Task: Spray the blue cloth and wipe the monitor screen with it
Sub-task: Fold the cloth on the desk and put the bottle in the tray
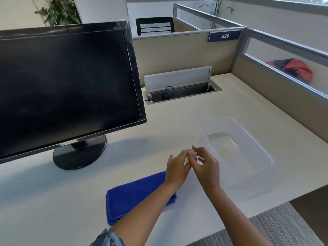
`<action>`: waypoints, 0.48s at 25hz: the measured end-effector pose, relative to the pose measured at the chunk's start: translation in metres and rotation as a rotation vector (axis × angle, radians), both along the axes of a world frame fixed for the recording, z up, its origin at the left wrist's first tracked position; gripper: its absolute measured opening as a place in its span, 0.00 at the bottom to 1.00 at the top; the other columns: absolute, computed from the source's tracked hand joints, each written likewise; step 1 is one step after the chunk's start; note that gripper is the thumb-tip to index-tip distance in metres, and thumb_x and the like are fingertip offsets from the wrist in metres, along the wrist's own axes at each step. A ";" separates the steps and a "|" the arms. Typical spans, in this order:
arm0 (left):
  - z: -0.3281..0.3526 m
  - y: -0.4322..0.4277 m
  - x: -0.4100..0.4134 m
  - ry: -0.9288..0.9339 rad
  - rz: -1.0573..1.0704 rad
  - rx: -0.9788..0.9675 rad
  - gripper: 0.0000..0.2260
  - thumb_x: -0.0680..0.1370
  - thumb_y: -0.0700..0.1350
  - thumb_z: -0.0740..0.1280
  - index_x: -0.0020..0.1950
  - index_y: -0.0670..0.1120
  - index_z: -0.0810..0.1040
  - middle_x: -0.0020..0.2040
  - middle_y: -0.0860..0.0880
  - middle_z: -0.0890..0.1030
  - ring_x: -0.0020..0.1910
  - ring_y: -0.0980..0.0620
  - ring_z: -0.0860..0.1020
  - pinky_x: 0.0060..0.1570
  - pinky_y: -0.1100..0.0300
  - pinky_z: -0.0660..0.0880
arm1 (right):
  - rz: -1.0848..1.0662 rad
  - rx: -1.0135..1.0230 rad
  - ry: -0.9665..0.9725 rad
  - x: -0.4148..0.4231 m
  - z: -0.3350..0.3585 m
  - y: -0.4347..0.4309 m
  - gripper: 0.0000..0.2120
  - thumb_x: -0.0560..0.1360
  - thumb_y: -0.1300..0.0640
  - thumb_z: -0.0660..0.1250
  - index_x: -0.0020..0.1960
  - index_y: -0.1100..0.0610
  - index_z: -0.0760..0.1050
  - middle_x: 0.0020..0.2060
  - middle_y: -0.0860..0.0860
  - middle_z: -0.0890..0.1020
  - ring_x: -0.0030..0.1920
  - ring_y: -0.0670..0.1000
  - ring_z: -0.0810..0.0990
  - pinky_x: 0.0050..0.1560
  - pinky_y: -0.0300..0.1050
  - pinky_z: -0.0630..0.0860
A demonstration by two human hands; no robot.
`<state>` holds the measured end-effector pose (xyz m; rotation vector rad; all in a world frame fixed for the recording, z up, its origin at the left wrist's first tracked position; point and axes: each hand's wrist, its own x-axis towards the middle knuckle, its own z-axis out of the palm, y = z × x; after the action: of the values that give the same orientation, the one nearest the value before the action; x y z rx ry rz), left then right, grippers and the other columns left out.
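Note:
A folded blue cloth (pixel 134 197) lies flat on the white desk near its front edge, partly under my left forearm. The black monitor (pixel 67 86) stands at the left on a round base, its screen dark. My left hand (pixel 177 167) and my right hand (pixel 206 166) meet just beyond the cloth, fingers closed together around a small clear spray bottle (pixel 192 154). Only a sliver of it shows between the fingers. Which hand carries its weight is unclear.
A clear plastic tub (pixel 255 150) sits right of my hands. Behind it a cable hatch (pixel 181 86) stands open in the desk (pixel 53 201). Beige partition walls close the back and right. The desk's front edge drops to carpet at lower right.

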<state>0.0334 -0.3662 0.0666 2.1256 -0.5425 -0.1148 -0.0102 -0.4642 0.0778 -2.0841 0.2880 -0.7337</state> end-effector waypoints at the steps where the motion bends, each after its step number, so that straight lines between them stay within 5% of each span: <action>1: 0.000 0.000 -0.001 -0.002 0.001 -0.006 0.22 0.76 0.62 0.52 0.61 0.52 0.74 0.54 0.54 0.82 0.53 0.54 0.79 0.71 0.48 0.55 | -0.001 0.013 -0.004 0.000 -0.001 0.000 0.05 0.73 0.59 0.71 0.49 0.56 0.78 0.49 0.42 0.83 0.43 0.43 0.82 0.44 0.44 0.80; 5: 0.005 0.001 -0.004 -0.028 -0.009 0.023 0.23 0.75 0.62 0.51 0.60 0.51 0.75 0.54 0.54 0.82 0.53 0.54 0.79 0.71 0.50 0.53 | -0.022 0.032 -0.025 -0.002 -0.006 0.002 0.05 0.72 0.60 0.72 0.48 0.57 0.78 0.49 0.43 0.83 0.42 0.43 0.82 0.42 0.46 0.81; 12: 0.006 0.003 -0.006 -0.043 0.006 0.047 0.11 0.80 0.47 0.61 0.62 0.49 0.75 0.54 0.52 0.82 0.54 0.52 0.79 0.71 0.50 0.54 | -0.045 -0.147 -0.058 -0.003 -0.011 0.004 0.08 0.70 0.62 0.74 0.48 0.57 0.78 0.47 0.49 0.84 0.38 0.49 0.83 0.34 0.49 0.82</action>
<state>0.0274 -0.3633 0.0729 2.1797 -0.5643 -0.0794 -0.0132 -0.4599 0.0671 -2.1967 0.2559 -0.8636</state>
